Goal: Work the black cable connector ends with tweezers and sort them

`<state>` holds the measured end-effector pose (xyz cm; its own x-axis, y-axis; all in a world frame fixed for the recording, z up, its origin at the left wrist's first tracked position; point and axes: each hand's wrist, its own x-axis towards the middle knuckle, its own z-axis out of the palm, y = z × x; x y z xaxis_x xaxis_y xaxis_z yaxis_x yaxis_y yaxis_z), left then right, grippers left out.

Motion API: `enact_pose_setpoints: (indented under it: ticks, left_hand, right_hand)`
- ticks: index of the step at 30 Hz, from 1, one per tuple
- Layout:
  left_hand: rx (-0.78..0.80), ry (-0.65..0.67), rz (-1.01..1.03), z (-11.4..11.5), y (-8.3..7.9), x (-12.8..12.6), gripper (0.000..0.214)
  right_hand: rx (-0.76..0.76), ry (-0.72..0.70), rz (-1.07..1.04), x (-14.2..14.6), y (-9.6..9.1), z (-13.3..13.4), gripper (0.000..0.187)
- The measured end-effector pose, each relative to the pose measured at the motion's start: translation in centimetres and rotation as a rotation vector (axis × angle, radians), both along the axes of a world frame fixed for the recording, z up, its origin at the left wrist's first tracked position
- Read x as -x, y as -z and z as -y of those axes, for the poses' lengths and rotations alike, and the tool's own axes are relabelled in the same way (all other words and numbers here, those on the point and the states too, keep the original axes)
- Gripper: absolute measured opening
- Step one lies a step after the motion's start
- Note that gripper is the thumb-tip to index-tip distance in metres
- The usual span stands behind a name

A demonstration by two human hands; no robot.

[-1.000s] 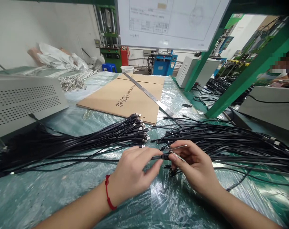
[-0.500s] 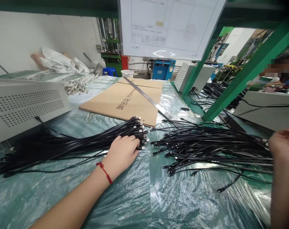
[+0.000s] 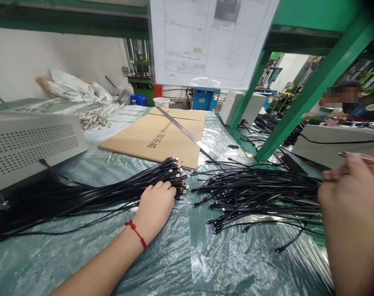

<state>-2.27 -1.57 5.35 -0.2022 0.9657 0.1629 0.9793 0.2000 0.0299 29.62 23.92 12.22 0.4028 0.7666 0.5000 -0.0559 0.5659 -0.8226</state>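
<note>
The left hand [image 3: 154, 205], a red cord at its wrist, lies palm-down on the near end of a neat bundle of thin black cables [image 3: 91, 193], its fingers [image 3: 166, 187] loosely curled over the small metal plug tips, resting rather than gripping. That bundle fans away to the left across the desk [image 3: 187, 263], which is wrapped in crinkled, glossy clear film over green. The right hand [image 3: 349, 191] is raised at the right edge over a looser, splayed heap of black cables [image 3: 261, 193], its fingers drawn close together and pinching slim metal tweezers [image 3: 361, 157]. Behind lie a flat brown cardboard sheet [image 3: 156, 133], a long steel ruler [image 3: 188, 133] and a perforated grey metal box [image 3: 29, 142].
</note>
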Motion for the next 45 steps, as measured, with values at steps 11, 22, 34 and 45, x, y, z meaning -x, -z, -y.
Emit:
enact_pose_setpoints:
  ticks: [11, 22, 34, 45]
  left_hand:
    - [-0.222, 0.192, 0.323, 0.9, -0.7, -2.9, 0.015]
    - [-0.461, 0.372, 0.589, 1.9, 0.1, -4.4, 0.013]
    - [-0.468, 0.43, 0.594, 1.9, 0.1, -4.3, 0.005]
    - [-0.46, 0.436, 0.596, 1.9, 0.1, -4.4, 0.01]
  right_hand:
    - [0.267, -0.857, 0.488, 10.1, 5.5, 10.3, 0.028]
    - [0.261, -0.953, 0.64, 9.8, 4.9, 14.4, 0.027]
    - [-0.282, -0.873, 0.782, 9.4, 5.6, 15.6, 0.033]
    - [-0.393, -0.853, 0.838, 9.3, 6.1, 16.1, 0.039]
